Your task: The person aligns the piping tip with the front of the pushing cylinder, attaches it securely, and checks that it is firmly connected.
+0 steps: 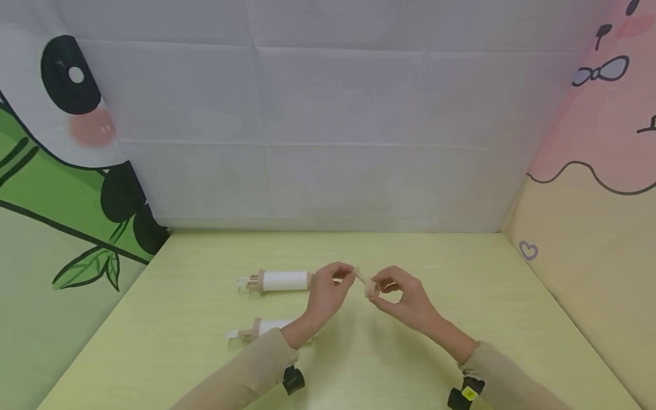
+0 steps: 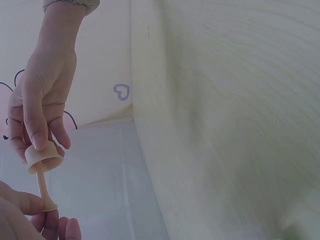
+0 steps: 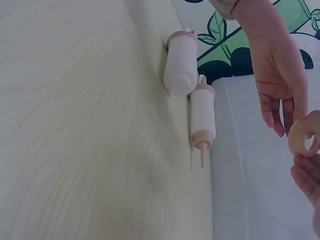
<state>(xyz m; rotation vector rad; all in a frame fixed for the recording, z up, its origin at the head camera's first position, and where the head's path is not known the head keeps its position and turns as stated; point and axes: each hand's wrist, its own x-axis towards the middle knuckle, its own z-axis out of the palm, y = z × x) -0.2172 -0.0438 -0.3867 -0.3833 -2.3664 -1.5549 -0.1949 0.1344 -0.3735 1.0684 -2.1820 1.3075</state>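
Note:
A thin beige stem with a flared end (image 2: 43, 187) runs between both hands, its far end inside or against a beige ring-shaped cap (image 2: 44, 156). My left hand (image 1: 327, 290) pinches the flared end between thumb and fingers. Thumb and fingertips of my right hand (image 1: 410, 299) hold the cap by its rim. Both hands are raised above the table. Left of them lie two white cylinders with beige collars: the farther cylinder (image 1: 285, 281) near my left fingers, and the nearer cylinder (image 1: 270, 326) partly hidden by my left forearm.
The pale yellow table (image 1: 451, 267) meets a white sheet (image 1: 333, 114) at the back. Printed panels stand left and right. Pale loop or tab pieces stick out from the cylinders' left ends. Black cameras sit at both wrists.

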